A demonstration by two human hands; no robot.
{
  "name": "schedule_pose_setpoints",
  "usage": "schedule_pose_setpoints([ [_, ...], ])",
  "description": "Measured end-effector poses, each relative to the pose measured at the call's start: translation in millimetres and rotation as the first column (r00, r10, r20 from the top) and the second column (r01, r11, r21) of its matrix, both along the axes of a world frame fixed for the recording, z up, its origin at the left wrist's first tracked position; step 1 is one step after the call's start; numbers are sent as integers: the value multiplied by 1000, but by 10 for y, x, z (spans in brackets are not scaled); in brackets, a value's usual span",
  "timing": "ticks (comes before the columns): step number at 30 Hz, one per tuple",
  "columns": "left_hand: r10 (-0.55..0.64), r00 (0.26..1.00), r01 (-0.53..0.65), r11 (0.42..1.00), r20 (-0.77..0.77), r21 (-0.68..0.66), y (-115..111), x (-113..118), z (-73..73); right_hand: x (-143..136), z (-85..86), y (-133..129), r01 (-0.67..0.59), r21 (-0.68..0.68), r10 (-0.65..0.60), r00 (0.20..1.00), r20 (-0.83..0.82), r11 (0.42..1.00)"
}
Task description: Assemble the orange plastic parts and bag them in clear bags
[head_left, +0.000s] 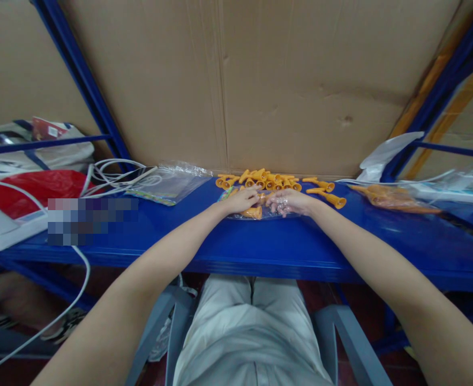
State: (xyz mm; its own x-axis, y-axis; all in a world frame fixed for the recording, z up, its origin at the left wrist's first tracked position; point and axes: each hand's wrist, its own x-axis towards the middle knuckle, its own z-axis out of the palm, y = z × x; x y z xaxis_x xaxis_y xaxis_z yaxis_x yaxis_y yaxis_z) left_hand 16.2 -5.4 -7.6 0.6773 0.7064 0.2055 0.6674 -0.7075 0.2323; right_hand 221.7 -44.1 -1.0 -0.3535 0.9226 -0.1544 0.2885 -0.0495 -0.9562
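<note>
On the blue table, a clear plastic bag (274, 214) lies under and between my two hands. My left hand (242, 200) is closed on the bag's left part, beside an orange cone-shaped piece (253, 212). My right hand (288, 202) grips the bag's right part, with clear film over its fingers. Several orange pieces (276, 179) are piled just behind my hands, and a few lie to the right, one (335, 200) near my right wrist. Part of the bag and what lies inside it is hidden by my fingers.
Flat clear bags (172, 182) lie left on the blue table (268, 252). A filled bag of orange pieces (397, 198) is at the right. White cables, a power strip (15, 230) and a red bag (43, 187) sit far left. Cardboard stands behind; a person's leg shows lower left.
</note>
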Motion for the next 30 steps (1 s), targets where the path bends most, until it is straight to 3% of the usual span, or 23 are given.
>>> schedule_pose_setpoints([
  [6, -7, 1000, 7, 1000, 27, -9, -1, 1, -11, 40, 18, 31, 198, -80, -195, 980, 49, 977],
  [16, -24, 998, 26, 999, 61, -40, 32, -14, -34, -6, 7, -15, 200, 64, -203, 978, 53, 978],
  [19, -21, 998, 25, 998, 62, -61, 30, -11, -27, 13, 33, 4, 208, 132, -230, 956, 183, 969],
  [21, -16, 998, 21, 997, 63, -76, 23, -6, -20, 64, 84, 17, 186, 262, -284, 866, 412, 947],
  [24, -11, 998, 16, 996, 60, -90, 11, 1, -9, 211, 200, 26, 88, 526, -483, 546, 685, 846],
  [27, -14, 998, 20, 996, 63, -92, 14, -3, -6, 429, 298, 31, 118, 656, -655, 315, 687, 745],
  [30, -35, 996, 42, 995, 76, -91, 37, -17, -14, 680, 310, 62, 204, 662, -692, 177, 700, 721],
])
